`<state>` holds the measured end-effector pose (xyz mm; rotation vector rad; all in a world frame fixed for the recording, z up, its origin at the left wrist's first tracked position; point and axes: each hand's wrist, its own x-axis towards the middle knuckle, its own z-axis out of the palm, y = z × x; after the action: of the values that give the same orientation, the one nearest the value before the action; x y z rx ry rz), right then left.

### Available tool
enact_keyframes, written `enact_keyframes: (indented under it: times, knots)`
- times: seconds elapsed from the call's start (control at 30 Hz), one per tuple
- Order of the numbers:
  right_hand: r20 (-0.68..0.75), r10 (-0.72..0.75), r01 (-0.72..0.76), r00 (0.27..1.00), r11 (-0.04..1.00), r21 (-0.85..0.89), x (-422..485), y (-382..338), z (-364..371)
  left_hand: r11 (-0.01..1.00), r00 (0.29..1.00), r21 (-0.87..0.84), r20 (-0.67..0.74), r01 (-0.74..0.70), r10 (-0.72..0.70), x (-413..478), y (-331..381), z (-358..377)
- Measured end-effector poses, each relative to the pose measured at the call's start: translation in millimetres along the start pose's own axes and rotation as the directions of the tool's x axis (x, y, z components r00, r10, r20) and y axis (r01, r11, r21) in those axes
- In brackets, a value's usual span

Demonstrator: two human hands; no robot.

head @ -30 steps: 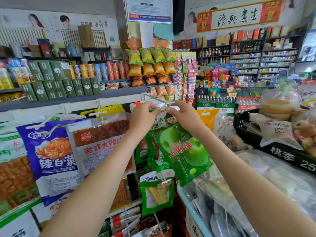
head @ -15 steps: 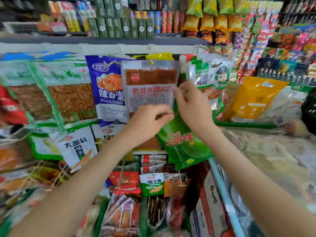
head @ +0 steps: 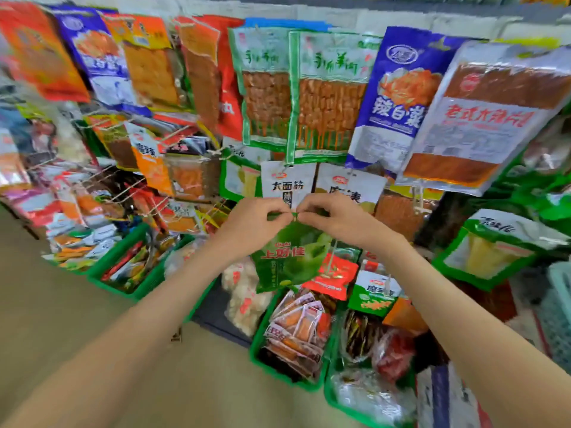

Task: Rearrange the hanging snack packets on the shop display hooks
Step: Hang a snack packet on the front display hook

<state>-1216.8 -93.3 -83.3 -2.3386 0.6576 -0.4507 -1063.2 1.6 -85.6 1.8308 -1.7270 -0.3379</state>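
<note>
rack of hanging packets (head: 197, 81) above & to both sides of the green packet (head: 290, 264) is blurring badly, esp. far left of it. top row is running off the frame edge, so can't tell what the packs are hanging from.

bare tan floor (head: 77, 319) is lying open down-left of the green packet, the widest free room here; both forearms are crossing over it. green baskets (head: 262, 362) are sitting right below the packet, crammed w/ small sachets, the lower-right one running off the bottom edge.

up-right of the green packet a silver pack (head: 482, 118) w/ red chars is hanging tilted, writing too smeared to read. beside it a blue pack (head: 395, 97) is reading 辣白菜. straight above, two green-bordered packs (head: 327, 94) are overlapping at their edges, script unclear. a white pack (head: 287, 183) reading 大面筋 is hanging just above the hands.

the green packet itself is hanging mid-frame in front of the rack, red 上好佳 across it, its lower right overlapping a small red pack (head: 333, 273).

left hand (head: 253, 223) & right hand (head: 336, 220) are meeting at its top edge, each pinching that edge btwn thumb & fingertips, tips nearly touching & hiding the packet's top middle.
</note>
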Motion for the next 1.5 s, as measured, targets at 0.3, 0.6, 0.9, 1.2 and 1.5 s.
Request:
enact_keyframes:
  times: [0.3,0.6,0.9,1.2,1.5]
  knots:
    - [0.008,-0.001,0.001,1.0,1.0,0.005,122,-66,176,0.984,0.987,0.076,0.015,0.161,-0.162,-59,-182,-82]
    - [0.053,0.119,-0.12,0.991,0.993,0.015,251,-96,273,0.968,0.97,0.067,0.009,0.242,-0.243,-39,-324,-138]
    - [0.09,0.023,-0.029,0.996,0.997,0.068,443,-137,342,0.955,0.955,0.025,-0.025,0.297,-0.296,23,-487,-243]
    - [0.119,-0.013,-0.004,0.993,0.99,0.142,606,-224,432,0.944,0.947,0.089,-0.081,0.319,-0.312,36,-632,-375]
    - [-0.083,-0.079,0.089,0.993,0.99,0.112,766,-363,531,0.979,0.987,0.147,-0.098,0.143,-0.13,37,-802,-560]
